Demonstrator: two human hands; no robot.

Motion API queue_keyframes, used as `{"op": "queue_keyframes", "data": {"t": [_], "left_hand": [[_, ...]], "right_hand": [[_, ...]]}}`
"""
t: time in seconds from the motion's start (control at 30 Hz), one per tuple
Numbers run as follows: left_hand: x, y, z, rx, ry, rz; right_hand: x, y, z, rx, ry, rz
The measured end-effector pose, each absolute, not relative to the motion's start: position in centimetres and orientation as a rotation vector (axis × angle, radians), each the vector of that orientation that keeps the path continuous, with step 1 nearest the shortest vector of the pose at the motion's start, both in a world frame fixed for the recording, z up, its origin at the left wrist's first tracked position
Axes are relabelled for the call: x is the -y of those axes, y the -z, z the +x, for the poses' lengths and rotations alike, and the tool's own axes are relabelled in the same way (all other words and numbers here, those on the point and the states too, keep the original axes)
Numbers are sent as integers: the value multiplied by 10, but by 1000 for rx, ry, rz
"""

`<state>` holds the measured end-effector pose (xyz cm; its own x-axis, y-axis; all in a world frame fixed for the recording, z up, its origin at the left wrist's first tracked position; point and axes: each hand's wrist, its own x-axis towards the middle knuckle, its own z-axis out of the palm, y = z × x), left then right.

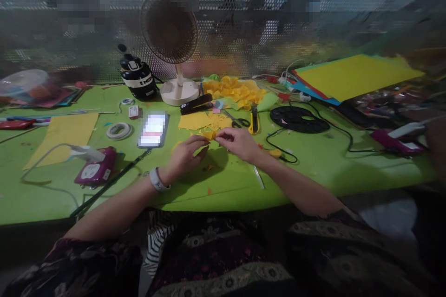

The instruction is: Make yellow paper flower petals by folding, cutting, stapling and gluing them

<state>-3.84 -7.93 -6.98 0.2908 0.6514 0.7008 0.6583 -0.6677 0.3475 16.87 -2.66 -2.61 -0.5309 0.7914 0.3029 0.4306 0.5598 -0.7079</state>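
Between my two hands is a small folded piece of yellow paper (209, 135). My left hand (190, 152) pinches its left side, and my right hand (239, 143) has its fingers closed at its right side. Just beyond them lie a yellow paper sheet (192, 121) and loose yellow scraps (223, 121). Dark-handled scissors (241, 123) and a yellow box cutter (255, 120) rest a little beyond my right hand. A black stapler (196, 103) lies behind the sheet. At the back is a heap of orange-yellow paper pieces (237, 93).
A fan (179, 90) and a dark bottle (139, 81) stand at the back. Left of my hands are a lit phone (152, 130), a tape roll (119, 131) and a purple power adapter (95, 167). Rightward are a black palette (299, 119), cables and stacked coloured sheets (358, 76).
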Motion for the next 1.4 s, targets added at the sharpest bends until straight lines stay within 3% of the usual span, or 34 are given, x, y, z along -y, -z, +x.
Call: {"op": "queue_keyframes", "data": {"t": [1.4], "left_hand": [[78,68,-38,1221,1435,-2534]], "right_hand": [[29,25,169,2100,-807,-979]]}}
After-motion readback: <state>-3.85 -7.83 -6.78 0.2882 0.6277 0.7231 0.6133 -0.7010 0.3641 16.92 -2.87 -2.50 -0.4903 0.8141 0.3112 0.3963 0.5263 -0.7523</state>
